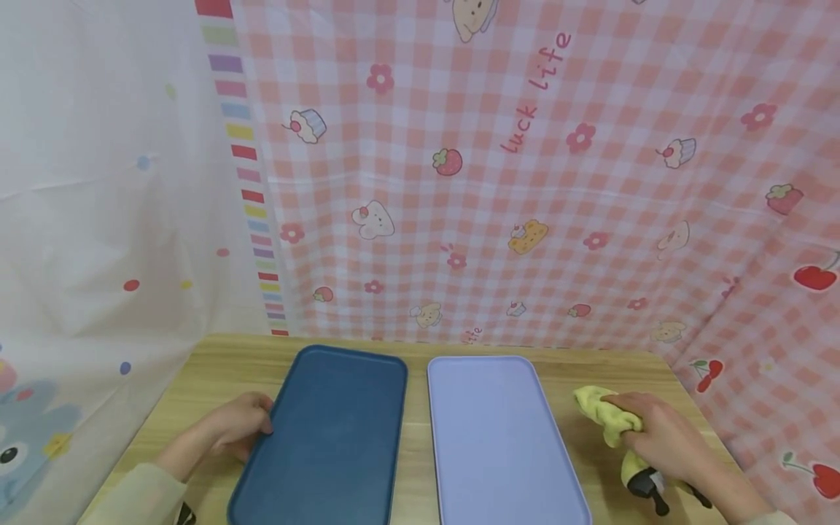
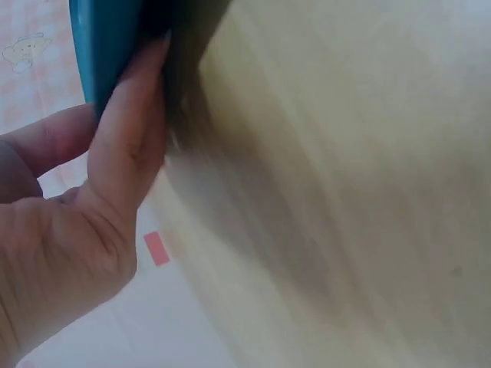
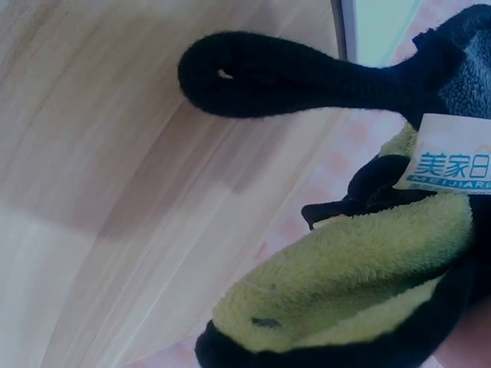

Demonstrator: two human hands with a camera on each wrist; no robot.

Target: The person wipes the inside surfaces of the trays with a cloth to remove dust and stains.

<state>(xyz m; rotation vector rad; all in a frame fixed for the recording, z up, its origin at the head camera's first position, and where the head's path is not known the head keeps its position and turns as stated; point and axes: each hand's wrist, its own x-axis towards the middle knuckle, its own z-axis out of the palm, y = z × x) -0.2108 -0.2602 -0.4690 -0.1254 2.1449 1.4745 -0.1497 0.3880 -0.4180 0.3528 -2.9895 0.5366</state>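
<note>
On the left of the table lies a dark blue tray [image 1: 335, 437], and my left hand [image 1: 239, 426] grips its left edge. The left wrist view shows the thumb and fingers of that hand [image 2: 115, 169] pinching the rim of the tray [image 2: 92, 54], its underside in shadow. Over the right side of the table, my right hand [image 1: 663, 437] holds a yellow hand towel [image 1: 610, 415] with black trim. Up close, the bunched fuzzy towel [image 3: 345, 268] has a black hanging loop [image 3: 268, 75] and a white label [image 3: 453, 157]. Most of the right hand is out of the right wrist view.
A lavender tray [image 1: 499, 437] lies between the blue tray and the right hand. The wooden table [image 1: 223, 364] ends at a pink checked cloth [image 1: 420, 262] behind it. A white cloth [image 1: 105, 219] hangs at the left. A small dark object [image 1: 187, 515] shows beside the left sleeve.
</note>
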